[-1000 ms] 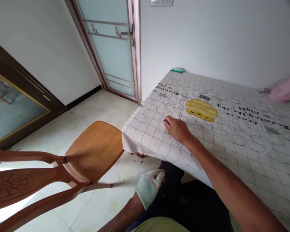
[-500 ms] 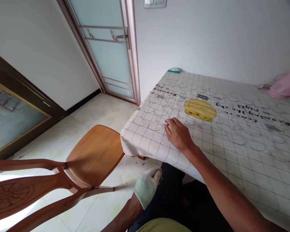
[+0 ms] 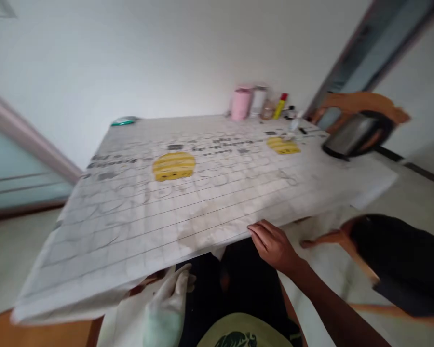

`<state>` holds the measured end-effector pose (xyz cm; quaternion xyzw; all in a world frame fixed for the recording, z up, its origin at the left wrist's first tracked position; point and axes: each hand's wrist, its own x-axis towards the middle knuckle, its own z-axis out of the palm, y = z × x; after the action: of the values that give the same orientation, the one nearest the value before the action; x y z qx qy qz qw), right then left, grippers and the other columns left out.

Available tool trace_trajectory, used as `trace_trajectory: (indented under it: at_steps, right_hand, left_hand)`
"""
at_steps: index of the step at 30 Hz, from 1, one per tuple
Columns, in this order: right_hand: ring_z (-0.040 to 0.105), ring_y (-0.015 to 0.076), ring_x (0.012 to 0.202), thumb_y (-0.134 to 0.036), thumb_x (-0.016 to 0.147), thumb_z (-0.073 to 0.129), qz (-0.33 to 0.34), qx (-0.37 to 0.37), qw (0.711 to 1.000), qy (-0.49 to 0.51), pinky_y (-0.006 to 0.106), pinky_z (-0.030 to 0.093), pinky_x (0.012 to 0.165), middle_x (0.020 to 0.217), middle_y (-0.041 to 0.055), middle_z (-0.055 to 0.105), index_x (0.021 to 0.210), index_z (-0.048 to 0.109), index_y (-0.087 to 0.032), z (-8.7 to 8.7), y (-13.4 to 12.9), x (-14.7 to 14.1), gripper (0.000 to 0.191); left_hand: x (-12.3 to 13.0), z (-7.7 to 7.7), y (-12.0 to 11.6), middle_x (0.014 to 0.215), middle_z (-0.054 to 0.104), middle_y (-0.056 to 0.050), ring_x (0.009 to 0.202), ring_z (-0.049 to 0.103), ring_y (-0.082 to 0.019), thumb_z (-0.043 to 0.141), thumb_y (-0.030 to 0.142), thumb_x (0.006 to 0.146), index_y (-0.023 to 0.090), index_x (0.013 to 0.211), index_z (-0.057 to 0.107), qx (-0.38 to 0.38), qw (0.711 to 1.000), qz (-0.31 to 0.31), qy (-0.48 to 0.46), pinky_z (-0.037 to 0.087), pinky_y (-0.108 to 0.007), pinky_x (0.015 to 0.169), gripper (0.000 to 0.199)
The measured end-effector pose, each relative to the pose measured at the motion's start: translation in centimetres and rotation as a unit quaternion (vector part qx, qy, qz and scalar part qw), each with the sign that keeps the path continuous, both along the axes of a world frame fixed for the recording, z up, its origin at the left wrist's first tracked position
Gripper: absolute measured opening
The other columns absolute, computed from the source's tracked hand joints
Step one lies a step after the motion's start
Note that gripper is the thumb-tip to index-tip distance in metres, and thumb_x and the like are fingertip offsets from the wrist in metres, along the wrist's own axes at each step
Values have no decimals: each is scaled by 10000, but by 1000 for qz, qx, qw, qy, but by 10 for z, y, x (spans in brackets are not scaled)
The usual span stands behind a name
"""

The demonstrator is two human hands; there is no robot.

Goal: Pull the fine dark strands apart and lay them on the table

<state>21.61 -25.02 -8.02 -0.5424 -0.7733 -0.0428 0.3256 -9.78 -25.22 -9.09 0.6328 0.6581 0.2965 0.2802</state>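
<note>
The table's front edge is beside my right hand (image 3: 273, 244), which is bare. Its slightly bent fingers reach to the rim of the checked tablecloth (image 3: 130, 241), with nothing seen in them. My left hand (image 3: 171, 294) wears a whitish glove with a pale green cuff. It hangs below the table edge by my dark trousers, fingers loosely bent and partly apart, and holds nothing visible. The white cloth carries yellow striped printed figures and dark lettering. Motion blur softens the whole view.
At the back stand a pink canister (image 3: 241, 103), a white container (image 3: 258, 101) and a yellow tube with a red cap (image 3: 280, 106). A metal kettle (image 3: 352, 135) is at the right end. A green-edged packet (image 3: 124, 121) lies far left. Chairs stand on both sides, one with a black seat (image 3: 401, 260).
My view has swung right, bringing the kettle and canisters into sight. My right hand has gone from over the tabletop to its front edge. The left hand stays low.
</note>
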Motion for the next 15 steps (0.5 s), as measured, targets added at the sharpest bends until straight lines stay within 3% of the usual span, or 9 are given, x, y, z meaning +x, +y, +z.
trace_trajectory:
  at_steps: [3, 7, 11, 15]
  right_hand:
    - [685, 241, 929, -159, 1025, 501, -83, -9, 996, -2, 400, 562, 852, 977, 95, 712, 1143, 677, -217, 7, -16, 61, 220]
    - [680, 242, 879, -258, 1020, 511, -218, -44, 975, 20, 374, 538, 792, 961, 92, 712, 1079, 683, -218, 18, -20, 144, 186]
    - [661, 255, 893, -300, 988, 530, -269, -62, 961, -9, 372, 498, 803, 966, 102, 703, 1019, 680, -202, 25, 13, 207, 182]
    - [622, 269, 921, -249, 954, 528, -293, -103, 949, -50, 380, 475, 813, 1024, 140, 673, 991, 670, -187, 25, 67, 238, 159]
  left_hand:
    - [21, 6, 11, 886, 827, -9, 790, 780, -193, 530, 448, 945, 307, 1020, 826, -39, 997, -52, -31, 580, -191, 651, 336]
    - [43, 13, 12, 900, 828, 19, 800, 785, -202, 544, 530, 916, 320, 1041, 809, -101, 992, -56, -53, 598, -207, 695, 361]
    - [54, 14, 9, 873, 824, 29, 773, 783, -212, 537, 553, 898, 323, 996, 801, -123, 989, -66, -43, 610, -228, 700, 364]
    - [56, 10, 8, 853, 822, 35, 776, 785, -208, 561, 489, 884, 329, 982, 807, -101, 991, -76, -43, 612, -218, 677, 310]
